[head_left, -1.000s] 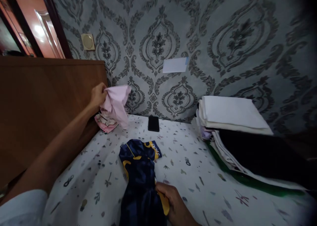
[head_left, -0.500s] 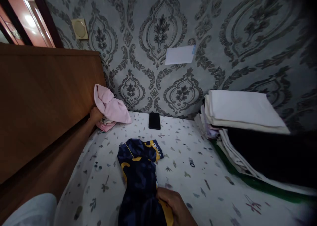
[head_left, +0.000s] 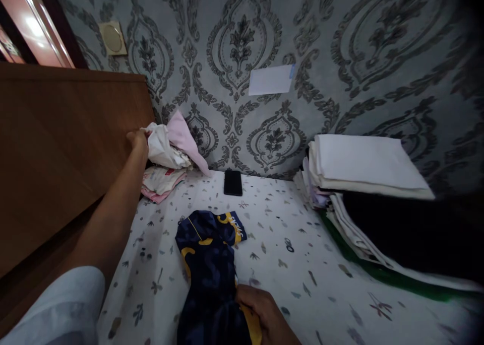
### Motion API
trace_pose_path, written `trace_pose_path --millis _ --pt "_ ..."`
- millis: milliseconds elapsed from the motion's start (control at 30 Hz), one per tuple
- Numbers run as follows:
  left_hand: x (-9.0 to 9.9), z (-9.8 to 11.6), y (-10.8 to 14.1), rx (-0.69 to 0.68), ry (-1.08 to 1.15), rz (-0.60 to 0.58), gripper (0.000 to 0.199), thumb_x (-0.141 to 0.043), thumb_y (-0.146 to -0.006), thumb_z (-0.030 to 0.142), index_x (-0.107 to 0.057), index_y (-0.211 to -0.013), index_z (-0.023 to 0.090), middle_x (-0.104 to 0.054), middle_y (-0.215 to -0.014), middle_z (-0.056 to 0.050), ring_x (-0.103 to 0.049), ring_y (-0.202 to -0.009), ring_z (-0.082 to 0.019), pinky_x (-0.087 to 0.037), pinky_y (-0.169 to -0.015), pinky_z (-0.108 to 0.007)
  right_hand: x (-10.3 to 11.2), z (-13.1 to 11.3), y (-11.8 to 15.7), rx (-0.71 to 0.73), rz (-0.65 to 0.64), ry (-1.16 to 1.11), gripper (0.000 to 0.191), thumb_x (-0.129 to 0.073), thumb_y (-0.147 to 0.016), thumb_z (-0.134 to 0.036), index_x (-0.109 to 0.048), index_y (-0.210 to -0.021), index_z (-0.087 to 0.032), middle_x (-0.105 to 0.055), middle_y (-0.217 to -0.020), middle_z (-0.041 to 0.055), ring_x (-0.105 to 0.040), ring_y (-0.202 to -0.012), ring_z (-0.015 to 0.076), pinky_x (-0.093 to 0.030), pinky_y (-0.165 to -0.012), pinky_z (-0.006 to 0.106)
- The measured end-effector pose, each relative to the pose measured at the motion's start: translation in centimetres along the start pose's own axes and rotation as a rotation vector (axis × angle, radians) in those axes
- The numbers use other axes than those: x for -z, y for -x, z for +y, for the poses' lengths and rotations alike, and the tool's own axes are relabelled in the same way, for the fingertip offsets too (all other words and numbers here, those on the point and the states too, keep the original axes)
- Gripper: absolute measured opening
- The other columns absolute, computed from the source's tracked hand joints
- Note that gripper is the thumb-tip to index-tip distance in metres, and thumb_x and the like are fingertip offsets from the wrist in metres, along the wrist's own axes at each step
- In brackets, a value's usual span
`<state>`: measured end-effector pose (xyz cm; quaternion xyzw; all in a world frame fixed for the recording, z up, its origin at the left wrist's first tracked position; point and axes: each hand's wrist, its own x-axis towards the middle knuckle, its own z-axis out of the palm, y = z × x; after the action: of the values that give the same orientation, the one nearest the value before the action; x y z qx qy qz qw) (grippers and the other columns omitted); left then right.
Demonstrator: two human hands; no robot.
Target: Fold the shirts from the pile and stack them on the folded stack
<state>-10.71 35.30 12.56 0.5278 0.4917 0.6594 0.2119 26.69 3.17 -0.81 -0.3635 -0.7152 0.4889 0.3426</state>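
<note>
My left hand (head_left: 138,138) is closed on a white garment (head_left: 161,146) at the far left, lifting its edge against the wooden board. A pink cloth (head_left: 183,133) leans beside it against the wall. Below lies a folded pink and white garment (head_left: 162,181) on the sheet. At the bottom middle, my right hand (head_left: 262,307) grips the side of a navy and yellow patterned shirt (head_left: 207,257), which lies narrow and bunched on the bed. Its short sleeve with white lettering points right. The fingertips of my right hand are partly hidden in the fabric.
A black phone (head_left: 233,183) lies near the wall. On the right stands a stack of folded clothes, with a white cloth (head_left: 366,161) on top and black fabric (head_left: 408,234) in front. The wooden board (head_left: 71,148) borders the bed (head_left: 302,284) on the left.
My left hand has risen with the white garment, uncovering the folded pink and white one below. The pink cloth has tipped up toward the wall. My right hand keeps its hold on the shirt.
</note>
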Motion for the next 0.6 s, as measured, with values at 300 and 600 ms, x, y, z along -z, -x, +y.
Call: trace_pose_path --millis 300,600 --pt "4.1 -3.0 8.4 0.139 -0.886 -0.149 0.009 -0.062 -0.074 0.016 -0.062 -0.082 0.018 -0.069 -0.092 -0.013 -0.063 -0.109 -0.035 -0.049 -0.092 -0.039 -0.4 0.7 0.5 -0.025 0.010 -0.030 0.006 -0.045 -0.067 -0.022 -0.041 -0.062 -0.021 -0.047 -0.064 -0.0029 -0.043 -0.062 0.0122 -0.030 -0.056 0.024" --pt "4.0 -4.3 12.7 0.139 -1.130 -0.286 0.044 -0.071 -0.073 0.023 -0.062 -0.116 0.015 -0.063 -0.123 -0.026 -0.063 -0.113 -0.046 -0.050 -0.091 -0.052 -0.6 0.9 0.6 -0.031 0.021 0.019 0.007 -0.046 -0.065 -0.019 -0.040 -0.062 -0.021 -0.045 -0.063 -0.0035 -0.042 -0.062 0.0120 -0.029 -0.057 0.024"
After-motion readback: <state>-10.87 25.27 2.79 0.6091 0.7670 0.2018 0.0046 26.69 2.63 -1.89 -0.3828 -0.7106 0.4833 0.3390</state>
